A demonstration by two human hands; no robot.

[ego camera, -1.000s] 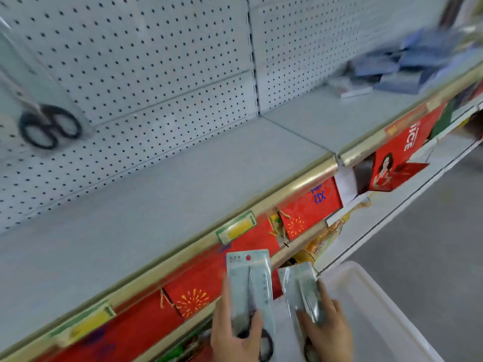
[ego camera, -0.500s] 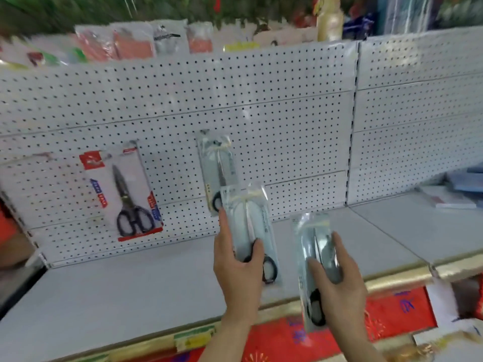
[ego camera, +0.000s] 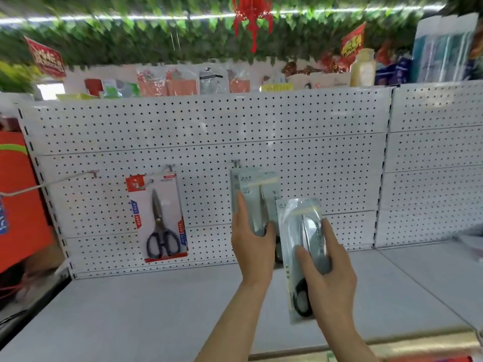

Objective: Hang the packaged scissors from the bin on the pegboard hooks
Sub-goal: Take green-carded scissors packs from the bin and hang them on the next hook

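Both hands have risen since half a sec ago, and the left pack now sits up against the pegboard [ego camera: 287,152] instead of hanging short of it. Left hand [ego camera: 252,246] grips a grey pack [ego camera: 254,194] low down, thumb along its left edge, other fingers wrapped behind and mostly hidden; the pack's top reaches just under a hook [ego camera: 236,162] at 12 o'clock of the hand. Can't tell whether it's on the hook yet, and a hung pack may sit behind it, edges merge in blur. Right hand [ego camera: 328,267] pinches a 2nd pack [ego camera: 300,254] at 3 o'clock of the first, thumb pressed on the front, fingers curled round the right edge; black handles [ego camera: 303,301] show thru the plastic at the bottom, blades hidden by glare. The 2nd pack overlaps the first's lower right corner. At 9 o'clock a red-trimmed pack [ego camera: 159,218] hangs on the board, scissors plain to see. Further left a bare hook [ego camera: 92,173]. Shelf [ego camera: 130,309] below is grey; bin not in view. Top goods and foliage are smeared by motion, labels unreadable.
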